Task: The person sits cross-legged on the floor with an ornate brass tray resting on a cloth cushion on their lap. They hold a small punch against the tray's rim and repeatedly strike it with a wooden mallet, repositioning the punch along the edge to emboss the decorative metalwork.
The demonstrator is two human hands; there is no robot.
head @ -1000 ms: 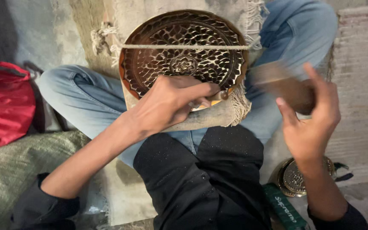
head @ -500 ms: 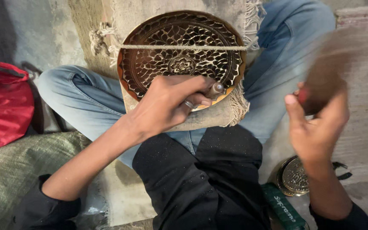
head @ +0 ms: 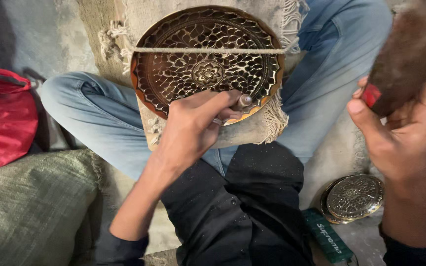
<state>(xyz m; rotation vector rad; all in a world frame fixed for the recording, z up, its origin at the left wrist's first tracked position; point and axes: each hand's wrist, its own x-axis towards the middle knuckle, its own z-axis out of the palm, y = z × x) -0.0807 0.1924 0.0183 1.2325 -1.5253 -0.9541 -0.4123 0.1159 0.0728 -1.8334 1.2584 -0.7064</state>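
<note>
Head view: left fingers (head: 223, 106) clamped around punch (head: 244, 100) on brass plate (head: 173, 79) rim.

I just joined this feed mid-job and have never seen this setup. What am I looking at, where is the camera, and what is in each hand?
There is no machine here: a seated person works with bare hands, filmed by a camera on their head looking down. The left hand holds a small metal punch against an engraved brass plate, tied by a cord onto a fringed cloth pad on the lap. The right hand is raised, gripping a blurred brown mallet. A smaller engraved plate lies on the floor.
</note>
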